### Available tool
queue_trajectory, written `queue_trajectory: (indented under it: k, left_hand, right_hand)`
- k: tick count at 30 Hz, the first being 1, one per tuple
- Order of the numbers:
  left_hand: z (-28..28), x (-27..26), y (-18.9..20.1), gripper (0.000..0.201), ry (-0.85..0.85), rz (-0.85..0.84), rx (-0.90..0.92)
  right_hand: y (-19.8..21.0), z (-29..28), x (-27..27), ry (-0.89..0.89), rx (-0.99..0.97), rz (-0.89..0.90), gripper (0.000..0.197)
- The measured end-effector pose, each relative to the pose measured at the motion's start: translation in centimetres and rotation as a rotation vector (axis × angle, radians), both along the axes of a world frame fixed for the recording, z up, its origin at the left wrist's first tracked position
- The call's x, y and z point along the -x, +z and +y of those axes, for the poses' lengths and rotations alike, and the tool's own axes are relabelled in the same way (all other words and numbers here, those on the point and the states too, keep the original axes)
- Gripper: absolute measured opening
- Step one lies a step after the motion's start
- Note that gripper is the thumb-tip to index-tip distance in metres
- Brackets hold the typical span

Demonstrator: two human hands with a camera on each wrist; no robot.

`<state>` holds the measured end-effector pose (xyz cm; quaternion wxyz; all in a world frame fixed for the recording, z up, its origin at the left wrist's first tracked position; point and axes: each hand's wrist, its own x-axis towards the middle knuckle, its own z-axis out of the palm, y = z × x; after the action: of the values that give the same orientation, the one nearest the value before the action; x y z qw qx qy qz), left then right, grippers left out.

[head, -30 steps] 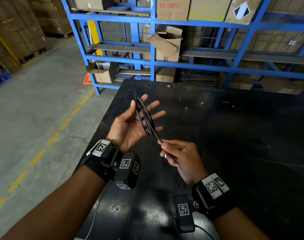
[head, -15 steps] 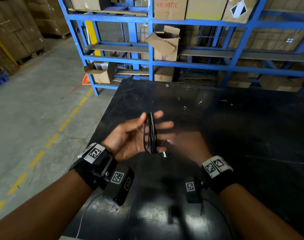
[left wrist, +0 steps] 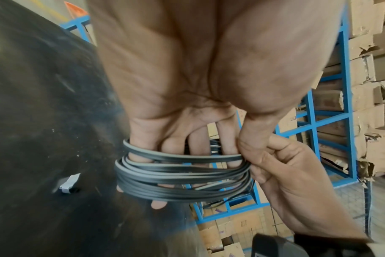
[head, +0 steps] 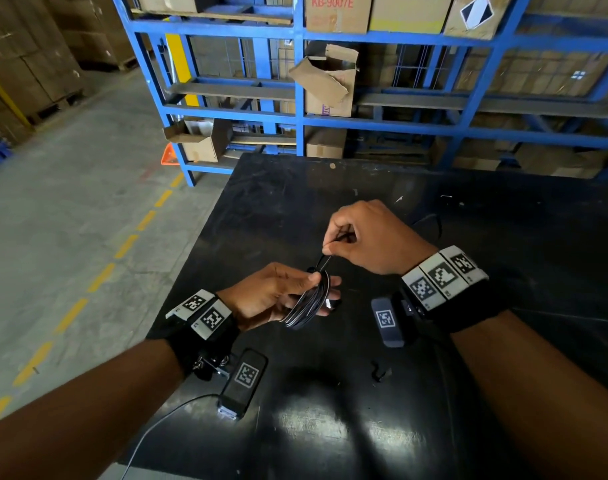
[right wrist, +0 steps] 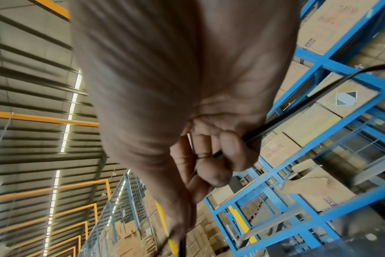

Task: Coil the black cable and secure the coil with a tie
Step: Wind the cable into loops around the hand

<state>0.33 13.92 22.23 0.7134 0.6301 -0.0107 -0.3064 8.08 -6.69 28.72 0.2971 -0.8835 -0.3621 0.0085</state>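
The black cable [head: 309, 303] is a flat coil of several turns, looped round the fingers of my left hand [head: 316, 285] above the black table [head: 330, 188]. The left thumb presses on the coil's top. In the left wrist view the coil [left wrist: 182, 173] rings the fingers of my left hand [left wrist: 198, 147]. My right hand [head: 330, 249] is just beyond the coil and pinches a free strand [head: 325, 261] rising from it. The right wrist view shows my right hand [right wrist: 211, 156] curled round that strand [right wrist: 275, 121]. A silver connector [head: 328, 303] sits by the coil.
A small black curled piece [head: 379, 372] lies on the table near my right forearm. More black cable [head: 430, 220] trails on the table behind my right hand. Blue shelving [head: 299, 116] with cardboard boxes stands past the table's far edge. Concrete floor lies to the left.
My left hand has turned from palm up to palm down with the coil and its thumb has closed on it. My right hand moved from near me to beyond the coil, drawing the strand up.
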Motion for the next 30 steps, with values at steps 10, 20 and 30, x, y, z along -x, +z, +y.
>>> queue_trajectory:
  k: [10,20,30]
  left_hand:
    - [0.5,-0.7,-1.0,0.059,0.109,-0.051,-0.046]
    - [0.8,-1.7,-0.1,0.042,0.385,-0.005,0.314]
    - [1.9,-3.9,2.5,0.044,0.344,-0.104,0.727]
  right_hand:
    - [-0.5,0.0,2.1,-0.074,-0.12,-0.08,0.004]
    - [-5.2,0.9,5.7,-0.188,-0.594,0.109,0.012]
    - [-11.5,0.9,7.4,-0.244,-0.952,0.84,0.014]
